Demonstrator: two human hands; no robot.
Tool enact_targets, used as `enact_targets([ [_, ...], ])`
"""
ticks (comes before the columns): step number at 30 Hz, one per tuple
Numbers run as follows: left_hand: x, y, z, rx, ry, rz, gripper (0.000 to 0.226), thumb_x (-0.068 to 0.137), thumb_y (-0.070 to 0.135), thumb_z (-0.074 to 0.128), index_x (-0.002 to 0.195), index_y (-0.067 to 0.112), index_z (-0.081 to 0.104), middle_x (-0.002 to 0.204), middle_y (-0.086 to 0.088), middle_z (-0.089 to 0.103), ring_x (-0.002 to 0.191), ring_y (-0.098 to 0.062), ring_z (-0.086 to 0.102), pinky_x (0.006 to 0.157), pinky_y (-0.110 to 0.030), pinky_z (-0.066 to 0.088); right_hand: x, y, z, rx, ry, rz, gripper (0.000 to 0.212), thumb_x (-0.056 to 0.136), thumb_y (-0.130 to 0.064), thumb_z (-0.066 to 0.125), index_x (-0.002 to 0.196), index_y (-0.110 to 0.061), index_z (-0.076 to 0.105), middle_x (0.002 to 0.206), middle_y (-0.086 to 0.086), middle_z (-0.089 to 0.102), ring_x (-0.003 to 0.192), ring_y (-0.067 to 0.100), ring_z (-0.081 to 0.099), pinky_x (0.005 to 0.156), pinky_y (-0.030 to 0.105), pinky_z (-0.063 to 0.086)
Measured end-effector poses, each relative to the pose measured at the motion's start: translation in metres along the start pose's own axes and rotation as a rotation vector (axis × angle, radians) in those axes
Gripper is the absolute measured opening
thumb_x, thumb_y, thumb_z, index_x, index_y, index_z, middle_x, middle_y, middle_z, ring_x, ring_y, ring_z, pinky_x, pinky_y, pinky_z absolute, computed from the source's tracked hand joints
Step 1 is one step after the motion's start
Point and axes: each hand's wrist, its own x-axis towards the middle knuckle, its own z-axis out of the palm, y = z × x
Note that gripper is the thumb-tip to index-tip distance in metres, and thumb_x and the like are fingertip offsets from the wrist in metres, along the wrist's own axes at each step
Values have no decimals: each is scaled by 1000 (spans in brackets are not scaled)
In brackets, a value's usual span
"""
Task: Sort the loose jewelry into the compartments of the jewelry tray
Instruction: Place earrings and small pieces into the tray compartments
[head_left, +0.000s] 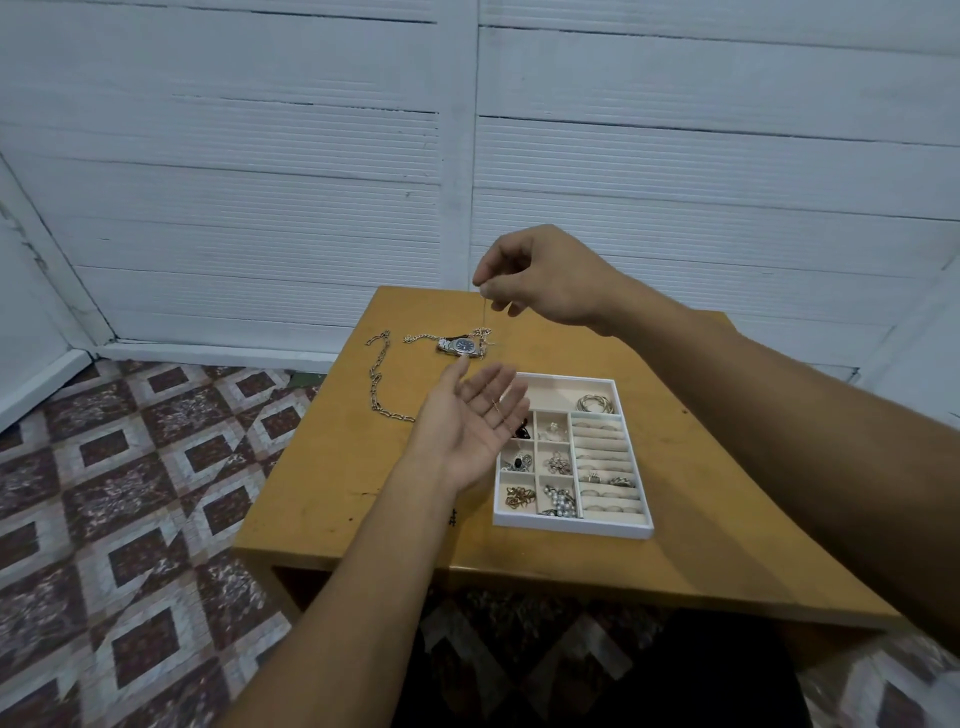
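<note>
My right hand (540, 273) is raised above the table and pinches a thin chain (484, 317) that hangs straight down to the table near the watch (460, 346). My left hand (470, 418) lies palm up, fingers relaxed, over the left edge of the white jewelry tray (571, 526); a small thin piece (496, 405) rests on its fingers. A heavy silver link chain (375, 379) lies loose on the table to the left. The tray's small compartments hold earrings, rings and a bangle.
The wooden table (675, 530) stands against a white panelled wall. Patterned floor tiles lie to the left. A second silver chain (421, 338) lies beside the watch at the table's far side.
</note>
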Motion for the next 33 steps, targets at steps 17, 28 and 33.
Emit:
enact_targets([
  [17, 3, 17, 25, -318, -41, 51, 19, 92, 4, 44, 104, -4, 56, 101, -19, 65, 105, -30, 63, 100, -39, 47, -63, 31, 5, -55, -37, 81, 7, 86, -9, 67, 93, -10, 70, 69, -2, 64, 53, -2, 51, 50, 11, 39],
  [28, -2, -8, 18, -62, -181, -73, 23, 91, 15, 49, 106, 2, 59, 102, -16, 68, 96, -28, 67, 93, -38, 52, -43, 8, -4, -97, 58, 74, 8, 85, -10, 66, 90, -14, 71, 69, -6, 64, 63, 5, 58, 57, 12, 41],
  [33, -9, -14, 16, 80, -279, -135, 37, 95, 32, 47, 112, 2, 61, 107, -14, 69, 95, -26, 68, 89, -36, 54, -33, 1, -6, -127, 121, 89, 7, 84, -10, 66, 87, -15, 70, 71, -6, 64, 64, 10, 61, 59, 17, 43],
])
